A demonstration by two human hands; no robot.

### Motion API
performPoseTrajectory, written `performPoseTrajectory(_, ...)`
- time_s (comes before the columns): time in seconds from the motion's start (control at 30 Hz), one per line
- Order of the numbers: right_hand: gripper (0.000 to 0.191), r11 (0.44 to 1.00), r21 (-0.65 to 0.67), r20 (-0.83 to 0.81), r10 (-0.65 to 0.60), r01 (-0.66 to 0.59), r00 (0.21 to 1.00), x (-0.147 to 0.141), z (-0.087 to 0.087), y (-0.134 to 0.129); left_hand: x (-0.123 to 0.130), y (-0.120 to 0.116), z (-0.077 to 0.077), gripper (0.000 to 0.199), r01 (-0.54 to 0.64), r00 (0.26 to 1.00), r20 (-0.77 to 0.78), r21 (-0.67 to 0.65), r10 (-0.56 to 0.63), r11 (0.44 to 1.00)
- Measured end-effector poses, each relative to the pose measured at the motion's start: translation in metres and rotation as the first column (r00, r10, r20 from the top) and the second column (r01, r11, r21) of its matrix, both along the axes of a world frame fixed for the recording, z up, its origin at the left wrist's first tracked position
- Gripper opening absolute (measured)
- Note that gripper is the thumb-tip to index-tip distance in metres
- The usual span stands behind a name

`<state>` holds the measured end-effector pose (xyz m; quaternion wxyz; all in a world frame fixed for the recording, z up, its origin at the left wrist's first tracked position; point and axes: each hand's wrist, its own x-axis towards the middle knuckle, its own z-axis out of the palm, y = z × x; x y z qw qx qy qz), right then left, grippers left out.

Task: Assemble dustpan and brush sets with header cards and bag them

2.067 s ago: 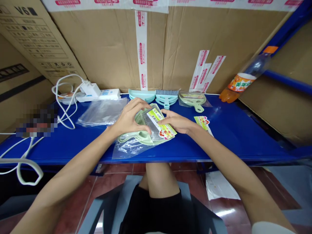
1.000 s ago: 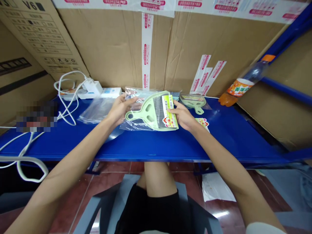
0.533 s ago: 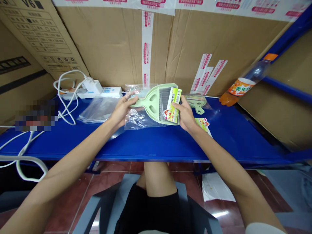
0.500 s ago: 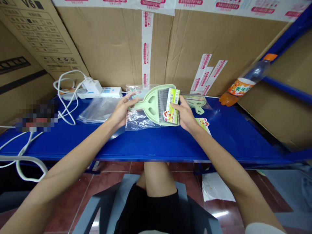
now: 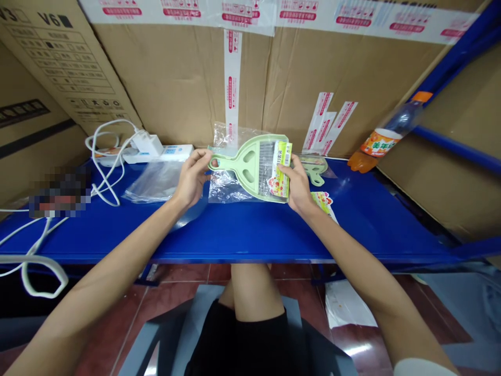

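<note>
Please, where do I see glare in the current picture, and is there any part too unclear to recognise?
Head view: a bright streak on the floor; head view: small white glints on the clear bag at the green dustpan; head view: a pixelated patch at left, contents unrecognisable.

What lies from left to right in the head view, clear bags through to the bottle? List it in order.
Stack of clear bags, left hand, held green dustpan, right hand, loose printed card, orange-capped bottle.

dustpan (image 5: 255, 166): smooth plastic | bag (image 5: 230, 192): glossy clear film | label (image 5: 279, 183): paper | tabletop (image 5: 250, 235): smooth, glossy | carton (image 5: 176, 78): matt cardboard
</note>
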<state>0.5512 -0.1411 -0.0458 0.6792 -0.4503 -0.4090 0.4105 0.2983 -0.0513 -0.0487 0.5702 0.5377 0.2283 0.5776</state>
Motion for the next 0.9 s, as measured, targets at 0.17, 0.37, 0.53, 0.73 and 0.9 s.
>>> performPoseTrajectory(0.17, 0.056, 1.0, -0.023, 0.024, -0.017, 0.018, 1.0, 0.005, 0.002, 0.001, 0.001, -0.003, 0.002, 0.02, 0.045, 0.997, -0.066, -0.025, -0.046, 0.999)
performPoseTrajectory(0.37, 0.053, 0.992, -0.128, 0.047, -0.009, 0.015, 0.999, 0.01, -0.001, 0.003, 0.003, 0.003, -0.002, 0.011, 0.124, 0.991, -0.034, -0.193, -0.133, 0.973)
performPoseTrajectory(0.53, 0.042, 0.997, -0.078, 0.011, 0.018, -0.017, 1.0, 0.015, 0.001, 0.008, 0.0, 0.008, -0.002, 0.009, 0.137, 0.99, 0.008, -0.292, -0.14, 0.947)
performPoseTrajectory(0.73, 0.03, 0.995, -0.009, -0.016, -0.102, 0.102, 0.995, 0.038, 0.005, 0.015, 0.001, 0.005, 0.002, 0.005, 0.102, 0.994, 0.006, -0.351, -0.107, 0.931)
performPoseTrajectory(0.9, 0.046, 0.982, -0.137, -0.081, 0.116, -0.127, 0.99, 0.044, 0.01, 0.009, 0.002, 0.003, 0.003, 0.006, 0.111, 0.993, 0.013, -0.341, -0.114, 0.934)
